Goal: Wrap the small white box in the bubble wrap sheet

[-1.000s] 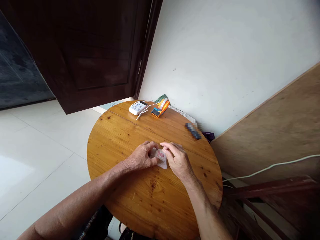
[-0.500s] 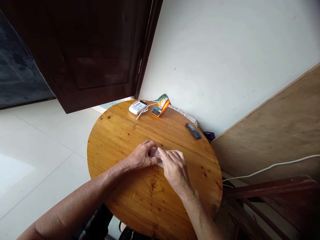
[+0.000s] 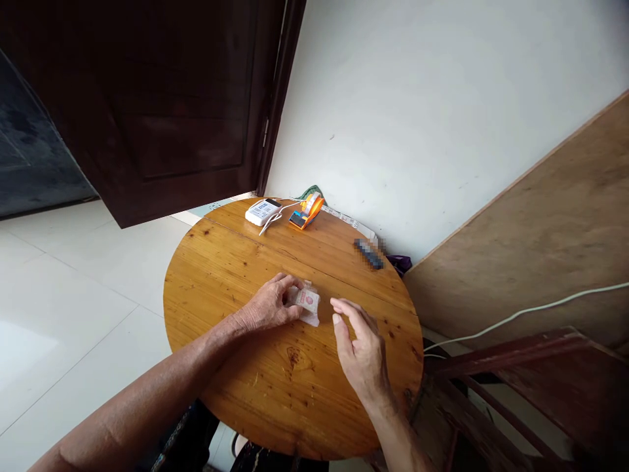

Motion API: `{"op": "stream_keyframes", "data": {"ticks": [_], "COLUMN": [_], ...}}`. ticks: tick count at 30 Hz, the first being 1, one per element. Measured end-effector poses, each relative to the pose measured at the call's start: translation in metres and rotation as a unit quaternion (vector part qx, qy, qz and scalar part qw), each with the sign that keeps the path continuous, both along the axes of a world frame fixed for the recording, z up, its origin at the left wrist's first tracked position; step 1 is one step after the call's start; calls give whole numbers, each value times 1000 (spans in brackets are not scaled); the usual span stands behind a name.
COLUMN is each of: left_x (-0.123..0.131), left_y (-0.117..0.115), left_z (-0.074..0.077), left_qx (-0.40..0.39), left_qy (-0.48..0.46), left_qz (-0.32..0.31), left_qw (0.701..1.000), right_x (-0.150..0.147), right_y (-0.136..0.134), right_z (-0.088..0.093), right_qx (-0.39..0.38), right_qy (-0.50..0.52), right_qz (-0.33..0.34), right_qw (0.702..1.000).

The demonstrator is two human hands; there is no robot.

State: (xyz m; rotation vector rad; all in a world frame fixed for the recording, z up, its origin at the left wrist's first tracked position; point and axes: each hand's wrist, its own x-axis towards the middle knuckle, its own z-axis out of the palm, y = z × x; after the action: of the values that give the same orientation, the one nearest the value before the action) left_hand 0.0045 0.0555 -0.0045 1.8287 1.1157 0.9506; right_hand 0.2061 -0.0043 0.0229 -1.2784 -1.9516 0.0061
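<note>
A small whitish packet with red print (image 3: 308,300), in what looks like translucent wrapping, lies on the round wooden table (image 3: 236,269). My left hand (image 3: 275,303) grips its left side, thumb near the lower edge and fingers at the upper edge. My right hand (image 3: 361,344) is raised to the right of the packet, apart from it. Its fingers are bent with a gap between thumb and fingers, and nothing shows in them.
Near the far edge are a white box-shaped device (image 3: 263,212) with a white cord and an orange tape dispenser (image 3: 305,211). A blurred dark object (image 3: 368,254) lies at the right. A white wall and dark door stand behind.
My right hand has let go of the packet and moved right, its fingers opening. More of the packet's printed face shows. The view has shifted slightly.
</note>
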Motion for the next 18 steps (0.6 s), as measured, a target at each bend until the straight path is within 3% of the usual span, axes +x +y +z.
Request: {"op": "stream_keyframes", "data": {"ticks": [4,10,14,18], "left_x": [0,0,1,1], "left_y": [-1,0,0,-2], "left_z": [1,-4,-7,-4], "left_qx": [-22,14,30,43], "left_qy": [-3,-2,6,11], "left_qz": [-1,1,4,1], "left_qw": [1000,1000,1000,999], "right_x": [11,3,-16,-22], "right_y": [35,91,104,101], "right_z": [-5,-14,-16,-15], "right_qx": [-95,-213,-321,-331], "right_qy": [49,16,182,314], "right_qz": [-22,-30,14,29], "right_qw": [994,976,929,889]}}
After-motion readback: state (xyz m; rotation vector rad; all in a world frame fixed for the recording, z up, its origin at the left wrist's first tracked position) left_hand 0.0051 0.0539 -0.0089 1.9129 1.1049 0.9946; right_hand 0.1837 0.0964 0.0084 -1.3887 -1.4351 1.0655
